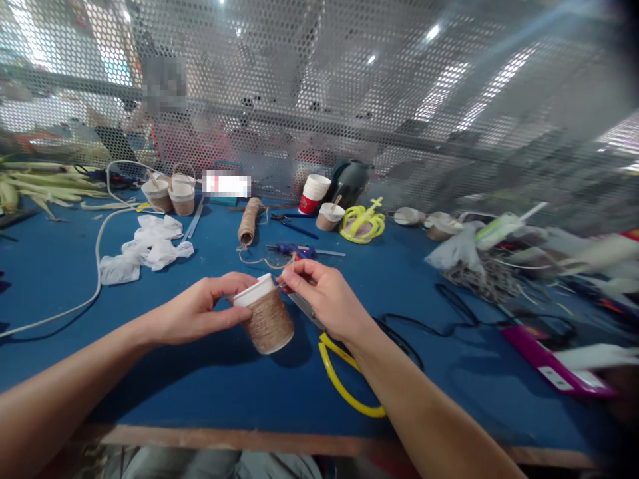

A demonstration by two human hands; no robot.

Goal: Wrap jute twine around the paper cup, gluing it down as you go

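My left hand (214, 307) grips a paper cup (270, 322) by its rim, thumb outside and fingers over the mouth. Brown twine covers most of the cup's wall, and a white band shows at the top. The cup is tilted above the table. At its right side my right hand (317, 293) pinches the twine (262, 261), which runs back to a twine roll (248, 223). Just beyond the hands lies a blue glue gun (299, 251). Scissors with yellow handles (349, 386) lie partly hidden under my right forearm.
Behind stand stacked paper cups (314, 194), a wrapped cup (329, 217) and a yellow crown-shaped piece (363, 223). Pliers (298, 227) lie before them. White plastic bags (152, 246) and a white cable (98, 266) are left. A purple box (554, 362) and clutter sit right; perforated metal (319, 100) closes the back.
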